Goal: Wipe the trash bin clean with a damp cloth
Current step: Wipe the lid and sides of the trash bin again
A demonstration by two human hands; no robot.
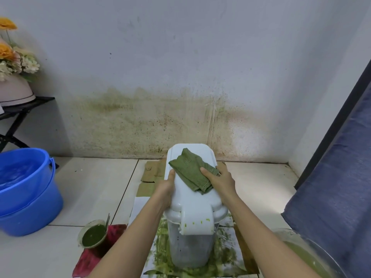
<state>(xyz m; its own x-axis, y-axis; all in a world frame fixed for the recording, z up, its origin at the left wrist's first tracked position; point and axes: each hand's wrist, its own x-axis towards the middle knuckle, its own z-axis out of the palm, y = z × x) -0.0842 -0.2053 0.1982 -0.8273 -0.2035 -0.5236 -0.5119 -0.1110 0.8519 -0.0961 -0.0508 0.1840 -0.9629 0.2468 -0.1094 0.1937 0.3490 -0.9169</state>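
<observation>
The trash bin (190,243) stands upright on the floor right in front of me, on a green-smeared sheet (226,255), its white lid (192,197) closed. The green cloth (190,173) lies crumpled across the lid's top. My right hand (219,178) rests on the cloth's near right edge, thumb laid over it and fingers wrapped down over the lid's rim — a hold on the cloth, though how firm I cannot tell. My left hand (167,187) grips the lid's left edge, thumb on top, steadying the bin.

I judge this to be the lid-wiping step. The top looks mostly white already, but green flecks show on the front flap (197,221) and the sides below look grimy — so next I would draw the cloth toward me over the flap, bracing the bin so it does not tip.

A blue bucket (28,189) of water sits well to the left, and a small bowl of green paste (93,235) rests near my left forearm, clear of it.
</observation>
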